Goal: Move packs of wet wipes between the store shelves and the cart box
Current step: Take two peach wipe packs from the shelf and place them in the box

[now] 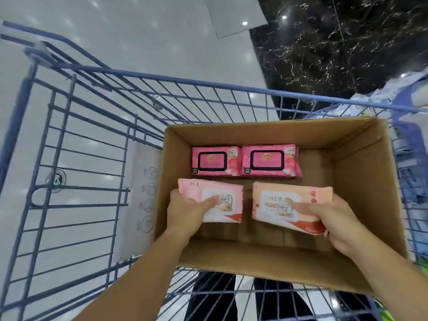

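Note:
An open cardboard box (pixel 361 181) sits in a blue wire cart (pixel 76 140). Two bright pink wipes packs lie side by side on the box floor at the far side, the left one (pixel 215 161) touching the right one (pixel 269 161). My left hand (pixel 187 212) grips a pale pink wipes pack (pixel 222 191) by its near left corner, thumb on top. My right hand (pixel 338 223) holds a peach wipes pack (pixel 284 200) by its right end, thumb across its label. Both held packs hover low inside the box, in front of the pink pair.
A white label plate (pixel 141 195) hangs on the cart beside the box's left wall. Blue and white packaged goods (pixel 407 96) are stacked at the right beyond the cart. Glossy white floor lies to the left, black marble floor at the upper right.

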Motion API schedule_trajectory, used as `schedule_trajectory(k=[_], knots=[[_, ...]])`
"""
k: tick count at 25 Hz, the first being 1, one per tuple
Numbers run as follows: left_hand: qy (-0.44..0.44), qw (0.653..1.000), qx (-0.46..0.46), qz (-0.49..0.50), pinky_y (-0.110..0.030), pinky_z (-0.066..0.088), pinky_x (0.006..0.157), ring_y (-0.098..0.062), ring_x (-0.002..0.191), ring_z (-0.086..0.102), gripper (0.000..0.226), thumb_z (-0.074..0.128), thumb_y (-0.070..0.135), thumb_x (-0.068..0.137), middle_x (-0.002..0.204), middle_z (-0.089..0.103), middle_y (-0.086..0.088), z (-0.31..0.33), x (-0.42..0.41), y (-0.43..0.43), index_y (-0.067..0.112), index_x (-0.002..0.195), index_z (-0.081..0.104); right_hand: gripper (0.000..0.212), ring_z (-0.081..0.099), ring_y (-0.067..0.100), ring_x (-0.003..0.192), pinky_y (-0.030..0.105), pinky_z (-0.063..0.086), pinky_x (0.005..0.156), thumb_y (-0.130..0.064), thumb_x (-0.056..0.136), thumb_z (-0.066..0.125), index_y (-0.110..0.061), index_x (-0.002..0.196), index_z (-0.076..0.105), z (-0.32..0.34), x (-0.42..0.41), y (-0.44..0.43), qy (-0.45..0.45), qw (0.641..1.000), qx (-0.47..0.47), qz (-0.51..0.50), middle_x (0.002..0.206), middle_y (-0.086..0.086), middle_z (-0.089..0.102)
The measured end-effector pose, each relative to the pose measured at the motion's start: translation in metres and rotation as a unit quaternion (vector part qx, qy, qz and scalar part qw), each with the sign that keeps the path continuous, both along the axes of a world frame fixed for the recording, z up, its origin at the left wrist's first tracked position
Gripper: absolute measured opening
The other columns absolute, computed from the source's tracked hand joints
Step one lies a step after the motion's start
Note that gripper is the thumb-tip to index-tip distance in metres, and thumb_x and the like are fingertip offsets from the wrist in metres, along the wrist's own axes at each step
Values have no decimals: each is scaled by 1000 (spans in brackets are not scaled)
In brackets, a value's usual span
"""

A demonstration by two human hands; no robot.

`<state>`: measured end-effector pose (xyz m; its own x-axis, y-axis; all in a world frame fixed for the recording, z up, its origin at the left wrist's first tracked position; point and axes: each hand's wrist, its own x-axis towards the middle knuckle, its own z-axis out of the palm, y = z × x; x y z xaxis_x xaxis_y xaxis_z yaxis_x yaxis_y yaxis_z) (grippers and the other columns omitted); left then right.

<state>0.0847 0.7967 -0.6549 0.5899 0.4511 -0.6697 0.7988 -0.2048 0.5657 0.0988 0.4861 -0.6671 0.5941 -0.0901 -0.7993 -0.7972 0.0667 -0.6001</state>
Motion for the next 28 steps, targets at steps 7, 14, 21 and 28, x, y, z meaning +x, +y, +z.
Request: schedule_trajectory(k=[7,14,21,28], knots=[[10,995,-89,48,-23,51,72,-9,96,68,44,85,30,82,107,72,6,-70,9,1,25,118,61,57,75,27,96,40,56,88,-12,60,83,-12,116,69,-65,22,18,42,998,26,34,102,8,79],[30,952,-203,226,-39,59,90,-16,100,75,44,82,24,86,112,76,5,-89,17,-4,27,125,62,39,71,22,102,46,51,101,-31,85,78,-25,122,65,-106,3,20,41,993,-105,-38,110,-1,76],[55,834,-295,463,-50,51,106,-30,122,64,5,64,18,99,127,67,-18,-86,7,-29,14,100,61,10,70,20,104,46,53,99,-27,95,68,-28,104,63,-102,4,38,26,992,-118,-28,115,-1,73],[57,850,-295,434,-39,62,88,-25,95,74,24,58,12,103,121,71,-14,-86,4,-39,15,126,63,44,57,15,111,32,43,88,-32,103,54,-12,141,49,-104,2,47,6,980,-191,56,130,-2,61]])
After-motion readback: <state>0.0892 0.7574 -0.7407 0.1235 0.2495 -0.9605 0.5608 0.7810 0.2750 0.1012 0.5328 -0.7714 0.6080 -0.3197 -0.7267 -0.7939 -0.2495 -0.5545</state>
